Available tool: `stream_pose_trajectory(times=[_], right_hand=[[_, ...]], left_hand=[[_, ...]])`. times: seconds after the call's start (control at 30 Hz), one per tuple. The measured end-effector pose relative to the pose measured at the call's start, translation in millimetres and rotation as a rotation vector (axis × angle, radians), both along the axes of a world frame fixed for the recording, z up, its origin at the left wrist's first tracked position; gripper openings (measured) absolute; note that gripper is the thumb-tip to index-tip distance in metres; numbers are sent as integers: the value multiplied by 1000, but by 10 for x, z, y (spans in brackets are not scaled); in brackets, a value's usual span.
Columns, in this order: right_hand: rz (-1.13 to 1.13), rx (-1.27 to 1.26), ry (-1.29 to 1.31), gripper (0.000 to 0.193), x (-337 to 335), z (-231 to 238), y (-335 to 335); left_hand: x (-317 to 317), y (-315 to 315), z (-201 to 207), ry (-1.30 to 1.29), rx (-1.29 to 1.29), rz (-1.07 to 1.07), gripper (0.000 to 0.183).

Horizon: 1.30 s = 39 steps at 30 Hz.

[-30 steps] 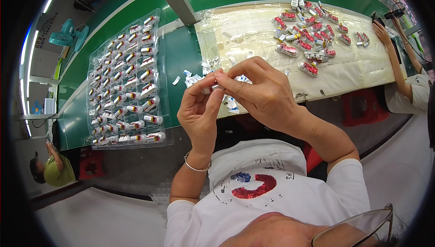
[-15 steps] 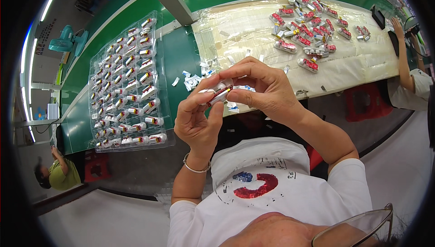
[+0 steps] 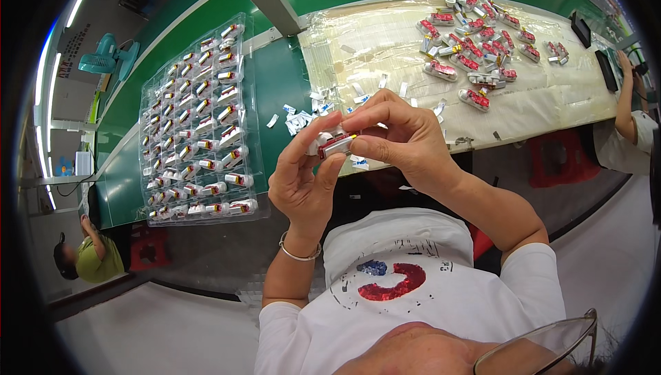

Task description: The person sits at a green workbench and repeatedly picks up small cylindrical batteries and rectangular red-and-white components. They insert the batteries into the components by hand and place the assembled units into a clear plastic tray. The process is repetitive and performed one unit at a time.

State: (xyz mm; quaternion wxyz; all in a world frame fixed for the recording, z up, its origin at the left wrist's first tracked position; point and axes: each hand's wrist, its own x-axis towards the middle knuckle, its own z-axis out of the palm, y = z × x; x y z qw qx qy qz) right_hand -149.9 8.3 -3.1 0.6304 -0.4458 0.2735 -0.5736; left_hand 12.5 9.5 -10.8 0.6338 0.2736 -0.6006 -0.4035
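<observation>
At frame left, a clear tray (image 3: 247, 106) holds rows of red-and-white packs (image 3: 202, 106); at centre, left grip (image 3: 301, 168) and right grip (image 3: 410, 142) are clamped on one similar pack (image 3: 337, 145).

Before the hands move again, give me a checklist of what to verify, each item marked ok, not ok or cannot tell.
1. Left hand has hold of the small pack: ok, fingers and thumb are around one end.
2. Right hand has hold too: ok, its thumb and fingers are at the other end.
3. Far side of the pack is in order: cannot tell, it is turned away from the camera.
4. Tray is apart from the left hand: ok, it lies off to the left.
5. Pile of packs is apart from the right hand: ok.
6. Bench near the hands is free of paper scraps: not ok, many lie there.
</observation>
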Motion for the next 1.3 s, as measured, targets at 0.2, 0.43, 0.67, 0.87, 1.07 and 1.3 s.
stream_pose_trajectory(times=[0.2,0.43,0.67,0.87,1.07,1.3], right_hand=[[-10,-45,-7,16,26,-26,-5],[-13,52,23,14,62,0,-16],[34,213,100,22,22,-104,-225],[62,277,106,29,-25,-111,-286],[29,151,247,28,-65,-125,-272],[-11,57,225,21,-37,-175,-275]], left_hand=[[66,-33,-73,-39,-90,-26,33],[40,0,-79,22,11,22,27],[16,-96,-34,120,426,28,27],[43,-127,-70,183,505,-8,31],[79,-148,-113,211,571,-80,31],[60,-124,38,272,565,-147,26]])
